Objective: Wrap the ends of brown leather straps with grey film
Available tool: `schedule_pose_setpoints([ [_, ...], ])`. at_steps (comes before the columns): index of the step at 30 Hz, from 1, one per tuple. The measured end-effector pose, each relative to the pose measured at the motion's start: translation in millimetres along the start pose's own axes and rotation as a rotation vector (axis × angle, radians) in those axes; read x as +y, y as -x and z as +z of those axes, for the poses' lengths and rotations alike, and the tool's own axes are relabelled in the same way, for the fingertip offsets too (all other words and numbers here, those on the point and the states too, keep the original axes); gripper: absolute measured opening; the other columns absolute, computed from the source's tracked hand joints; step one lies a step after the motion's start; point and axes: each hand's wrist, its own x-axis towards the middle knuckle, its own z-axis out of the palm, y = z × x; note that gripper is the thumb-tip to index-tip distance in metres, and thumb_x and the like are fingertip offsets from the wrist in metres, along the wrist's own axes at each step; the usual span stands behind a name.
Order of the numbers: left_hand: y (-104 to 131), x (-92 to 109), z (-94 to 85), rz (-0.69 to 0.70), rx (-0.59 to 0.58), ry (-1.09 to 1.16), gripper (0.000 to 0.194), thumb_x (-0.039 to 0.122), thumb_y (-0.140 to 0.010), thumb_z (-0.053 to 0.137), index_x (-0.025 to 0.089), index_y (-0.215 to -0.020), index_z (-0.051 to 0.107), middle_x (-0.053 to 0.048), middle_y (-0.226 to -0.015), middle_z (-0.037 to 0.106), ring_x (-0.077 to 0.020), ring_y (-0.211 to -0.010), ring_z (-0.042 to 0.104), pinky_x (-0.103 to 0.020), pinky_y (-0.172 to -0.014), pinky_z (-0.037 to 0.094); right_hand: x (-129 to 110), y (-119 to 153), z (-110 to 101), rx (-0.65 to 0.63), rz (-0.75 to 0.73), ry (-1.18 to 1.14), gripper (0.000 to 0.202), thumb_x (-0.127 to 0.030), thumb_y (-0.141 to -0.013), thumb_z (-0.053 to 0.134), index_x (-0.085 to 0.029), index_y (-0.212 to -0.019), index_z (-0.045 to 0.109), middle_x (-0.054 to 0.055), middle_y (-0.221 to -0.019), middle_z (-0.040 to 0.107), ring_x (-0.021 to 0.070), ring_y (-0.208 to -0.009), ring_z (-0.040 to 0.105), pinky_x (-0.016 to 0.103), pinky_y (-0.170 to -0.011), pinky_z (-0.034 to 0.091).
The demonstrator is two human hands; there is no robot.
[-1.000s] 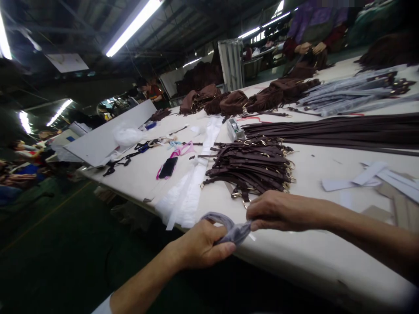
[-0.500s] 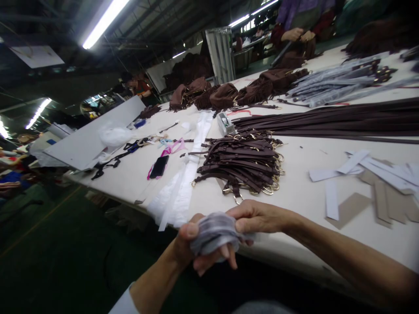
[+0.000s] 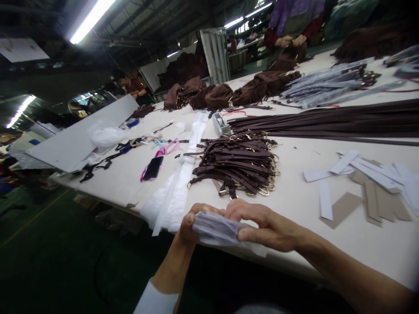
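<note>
A bundle wrapped in translucent white plastic [image 3: 216, 228] is held between both hands just off the near table edge. My left hand [image 3: 190, 224] grips its left end, thumb on the near side and fingers mostly hidden behind. At the right end, my right hand [image 3: 258, 224] pinches it between thumb and fingers. Something dark shows faintly through the wrap. Beyond the hands lies a pile of dark brown straps with gold-coloured hooks [image 3: 238, 163]. White plastic sheeting [image 3: 180, 187] lies on the table to the left of the straps.
The white table [image 3: 288, 174] also bears a phone [image 3: 153, 168], a tape dispenser [image 3: 221, 124], long brown strips [image 3: 327, 118], paper and card strips [image 3: 376, 187], plastic-wrapped straps [image 3: 330, 85] and brown bags [image 3: 219, 96]. Across the table, a person's hands [image 3: 291, 41] hold brown material.
The bundle has turned to lie flatter and longer between my hands. The left fingers that showed beneath it are now behind it. The view has shifted slightly.
</note>
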Motion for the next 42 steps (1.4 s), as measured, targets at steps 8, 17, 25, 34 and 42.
schedule_pose_setpoints([
  [8, -25.7, -27.1, 2.1, 0.353, -0.549, -1.021, 0.026, 0.039, -0.08, 0.061, 0.02, -0.098, 0.062, -0.009, -0.103, 0.066, -0.0272, -0.12, 0.046, -0.05, -0.104, 0.029, 39.9, 33.6, -5.5, -0.168, 0.129, 0.936, 0.02, -0.03, -0.093, 0.044, -0.017, -0.089, 0.059, 0.008, -0.083, 0.065, 0.0205, -0.089, 0.052, 0.043, -0.089, 0.03],
  [17, -18.5, -94.2, 12.5, 0.605, -0.448, -1.29, 0.017, 0.027, -0.087, 0.05, 0.014, -0.089, 0.061, -0.009, -0.086, 0.065, -0.0264, -0.117, 0.049, -0.048, -0.101, 0.036, 87.1, 70.5, -36.5, -0.211, -0.011, 0.955, 0.022, -0.03, -0.095, 0.042, -0.021, -0.103, 0.059, 0.004, -0.097, 0.064, 0.0187, -0.109, 0.047, 0.05, -0.104, 0.012],
  [25, -12.0, -104.7, 37.2, 0.841, -0.127, -1.405, 0.016, 0.025, -0.083, 0.058, 0.016, -0.096, 0.06, -0.007, -0.085, 0.067, -0.0242, -0.099, 0.06, -0.053, -0.101, 0.033, 93.2, 72.3, -39.9, -0.224, -0.027, 0.983, 0.019, -0.024, -0.094, 0.043, -0.021, -0.098, 0.062, 0.002, -0.092, 0.064, 0.0163, -0.111, 0.044, 0.044, -0.105, 0.02],
  [34, -18.2, -116.0, 38.4, 0.849, -0.079, -1.362, 0.017, 0.008, -0.079, 0.055, 0.014, -0.094, 0.061, -0.005, -0.078, 0.065, -0.0214, -0.091, 0.059, -0.048, -0.103, 0.028, 61.9, 111.3, -59.4, 0.168, 0.116, 1.115, 0.031, -0.029, -0.092, 0.045, -0.014, -0.119, 0.052, 0.013, -0.117, 0.057, 0.0203, -0.112, 0.047, 0.04, -0.096, 0.04],
  [42, -17.2, -124.3, 34.4, 0.815, -0.01, -1.314, 0.02, 0.007, -0.076, 0.06, 0.012, -0.096, 0.061, -0.008, -0.08, 0.065, -0.0242, -0.092, 0.057, -0.051, -0.1, 0.028, 58.5, 186.6, -138.0, 0.001, 0.47, 1.437, 0.042, -0.005, -0.09, 0.032, -0.016, -0.128, 0.046, 0.013, -0.13, 0.051, 0.0259, -0.118, 0.047, 0.046, -0.093, 0.041],
])
